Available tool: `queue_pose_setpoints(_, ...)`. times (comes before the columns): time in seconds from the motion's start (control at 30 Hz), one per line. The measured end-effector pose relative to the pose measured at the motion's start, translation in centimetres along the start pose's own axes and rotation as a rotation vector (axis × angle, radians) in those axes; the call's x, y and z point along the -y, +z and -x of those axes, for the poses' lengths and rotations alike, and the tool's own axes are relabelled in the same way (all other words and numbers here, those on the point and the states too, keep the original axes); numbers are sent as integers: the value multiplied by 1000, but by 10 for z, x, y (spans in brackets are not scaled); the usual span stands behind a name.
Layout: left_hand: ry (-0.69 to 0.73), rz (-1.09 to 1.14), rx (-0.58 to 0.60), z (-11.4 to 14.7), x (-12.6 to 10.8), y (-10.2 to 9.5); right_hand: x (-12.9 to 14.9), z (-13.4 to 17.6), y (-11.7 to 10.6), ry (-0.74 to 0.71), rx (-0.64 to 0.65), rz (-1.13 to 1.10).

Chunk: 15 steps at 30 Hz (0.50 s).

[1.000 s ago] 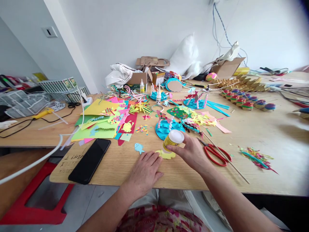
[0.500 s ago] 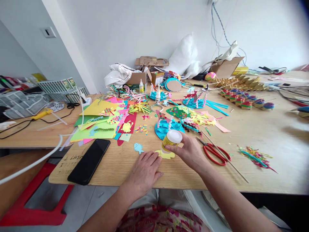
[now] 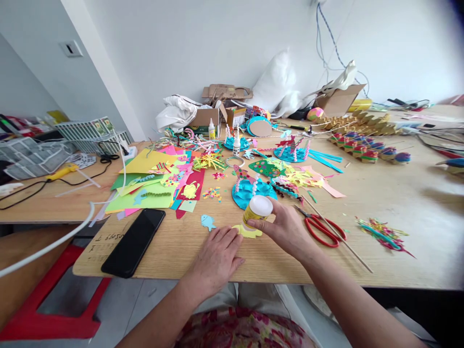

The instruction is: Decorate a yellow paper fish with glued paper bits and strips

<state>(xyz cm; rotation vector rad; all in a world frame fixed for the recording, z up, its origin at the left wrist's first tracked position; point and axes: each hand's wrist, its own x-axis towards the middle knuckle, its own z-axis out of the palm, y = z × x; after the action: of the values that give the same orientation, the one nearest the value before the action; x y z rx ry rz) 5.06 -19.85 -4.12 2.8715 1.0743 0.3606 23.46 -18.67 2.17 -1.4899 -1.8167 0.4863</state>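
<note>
My right hand (image 3: 286, 228) is wrapped round a thick glue stick (image 3: 259, 207) with a yellow label and a white end turned up. Its lower end is over or against a pale yellow paper cutout (image 3: 250, 233); I cannot tell if they touch. Flat on the table, my left hand (image 3: 219, 253) has its fingertips on the cutout's left edge. A small light-blue paper fish (image 3: 208, 222) lies just beyond those fingers. Behind the glue stick stands a blue round base (image 3: 241, 194) carrying a spotted pink fish on twisted stems.
Red-handled scissors (image 3: 324, 231) and a thin wooden stick (image 3: 350, 251) lie to the right, near a pile of coloured scraps (image 3: 386, 234). On the left are a black phone (image 3: 134, 243) and stacked coloured paper (image 3: 139, 166). Glue bottles (image 3: 236, 145) and boxes stand further back.
</note>
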Motion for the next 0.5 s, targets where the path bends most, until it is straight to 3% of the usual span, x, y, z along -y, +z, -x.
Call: queue_pose_setpoints(0.5,-7,6,-4,0,-1,-3,-4,-4,5,-33,-32,-2)
